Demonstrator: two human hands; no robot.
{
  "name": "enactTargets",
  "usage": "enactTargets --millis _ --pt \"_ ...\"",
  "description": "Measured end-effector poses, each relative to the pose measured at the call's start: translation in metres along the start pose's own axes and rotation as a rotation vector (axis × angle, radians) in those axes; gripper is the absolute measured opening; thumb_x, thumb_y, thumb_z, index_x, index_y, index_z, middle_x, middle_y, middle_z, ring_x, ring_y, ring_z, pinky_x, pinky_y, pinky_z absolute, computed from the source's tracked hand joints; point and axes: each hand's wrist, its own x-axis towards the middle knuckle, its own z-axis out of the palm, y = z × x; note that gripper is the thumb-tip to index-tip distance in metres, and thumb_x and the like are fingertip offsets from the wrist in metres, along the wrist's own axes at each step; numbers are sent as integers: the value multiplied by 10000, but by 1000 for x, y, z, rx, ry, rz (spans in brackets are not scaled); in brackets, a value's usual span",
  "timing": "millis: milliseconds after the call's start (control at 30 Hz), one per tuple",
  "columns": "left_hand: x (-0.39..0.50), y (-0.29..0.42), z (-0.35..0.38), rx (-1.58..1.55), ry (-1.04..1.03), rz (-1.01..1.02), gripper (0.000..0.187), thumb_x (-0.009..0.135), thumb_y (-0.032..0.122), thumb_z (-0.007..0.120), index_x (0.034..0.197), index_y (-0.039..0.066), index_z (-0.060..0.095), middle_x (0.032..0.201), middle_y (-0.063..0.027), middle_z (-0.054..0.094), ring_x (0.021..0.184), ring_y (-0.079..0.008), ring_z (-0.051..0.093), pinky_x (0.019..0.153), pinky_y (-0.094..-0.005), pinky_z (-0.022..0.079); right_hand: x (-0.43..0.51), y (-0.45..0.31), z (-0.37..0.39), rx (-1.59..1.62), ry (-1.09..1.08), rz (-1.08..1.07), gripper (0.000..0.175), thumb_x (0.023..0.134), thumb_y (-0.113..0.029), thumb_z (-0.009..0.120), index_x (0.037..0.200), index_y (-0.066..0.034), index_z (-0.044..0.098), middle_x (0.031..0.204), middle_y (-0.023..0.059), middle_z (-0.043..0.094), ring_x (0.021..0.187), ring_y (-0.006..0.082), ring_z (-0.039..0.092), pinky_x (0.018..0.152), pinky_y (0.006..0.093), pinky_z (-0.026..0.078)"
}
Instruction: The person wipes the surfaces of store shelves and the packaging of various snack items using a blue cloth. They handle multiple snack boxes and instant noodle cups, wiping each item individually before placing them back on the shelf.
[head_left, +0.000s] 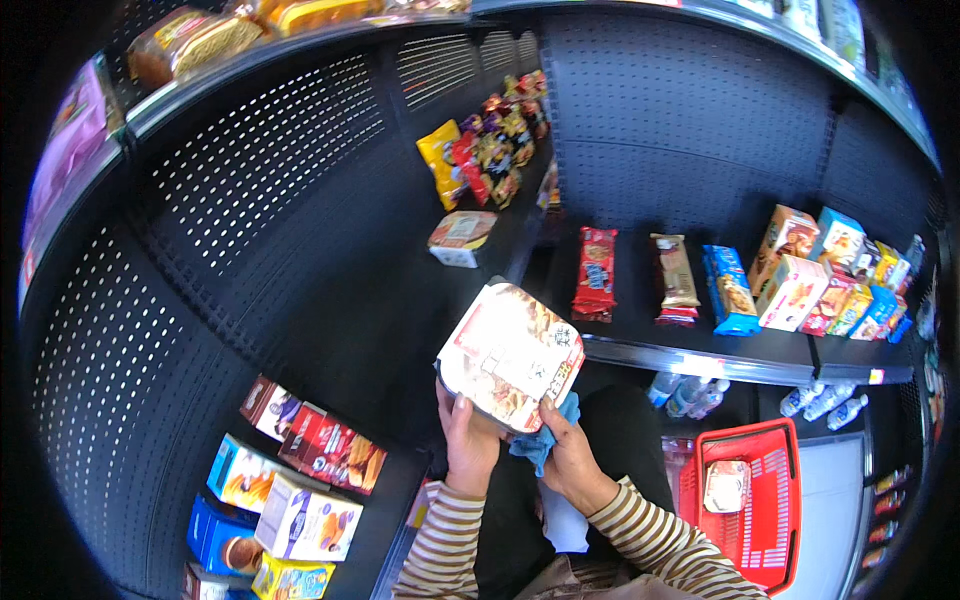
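A boxed instant meal (510, 356) with a printed, glare-washed lid is held up in front of me by both hands. My left hand (469, 450) grips its lower left edge. My right hand (574, 457) pinches the lower right edge with thumb on top, and also holds a crumpled blue cloth (536, 450) beneath it. Beyond the held package, a similar packaged meal (461, 236) lies on the black shelf (337, 322). Another similar one (726, 486) lies in a red plastic basket (793, 517) at the lower right.
Snack bags (487, 154) stand at the far shelf end. Biscuit packs (596, 274) and cartons (795, 292) occupy the right shelf, above several water bottles (688, 396). More cartons (307, 517) stand at lower left. Packaged bread (195, 45) sits on the upper shelf, whose edge curves overhead.
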Motion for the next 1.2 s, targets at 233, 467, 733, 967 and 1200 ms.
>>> enactTargets --millis 233,467,733,967,1200 --pt "7 -10 9 124 -211 5 780 954 609 549 1483 48 433 1444 -165 523 1285 -283 529 1103 -437 388 -31 -78 -29 47 19 -254 550 1063 -317 485 1503 -11 364 1420 202 576 1247 364 616 989 544 559" --pt "7 -3 -28 33 67 -123 382 1055 295 486 1305 18 569 1212 -145 639 1072 -226 622 956 -365 487 -122 -145 -122 -210 413 -531 517 1042 -278 542 1477 -29 417 1404 156 596 1241 317 627 1062 471 517" --pt "10 -4 -28 12 -1 -141 311 1059 193 480 1280 -16 543 1112 -128 601 1029 -206 597 940 -340 498 -273 -147 -276 -24 834 -579 474 1069 -326 473 1408 5 466 1318 209 634 1156 357 654 940 516 570" --pt "14 -7 -27 51 -6 -162 314 1050 195 501 1279 -13 554 1100 -124 601 1019 -200 592 941 -336 492 -295 -108 -392 318 1156 -525 402 1071 -358 462 1310 -49 557 1253 179 663 1095 372 642 919 567 558" --pt "13 -8 -26 139 4 -182 309 1062 205 484 1283 8 571 1129 -119 605 1031 -200 593 959 -337 487 -261 -91 -464 320 1168 -596 343 1090 -301 429 1279 -44 554 1253 180 658 1102 360 663 877 553 582"
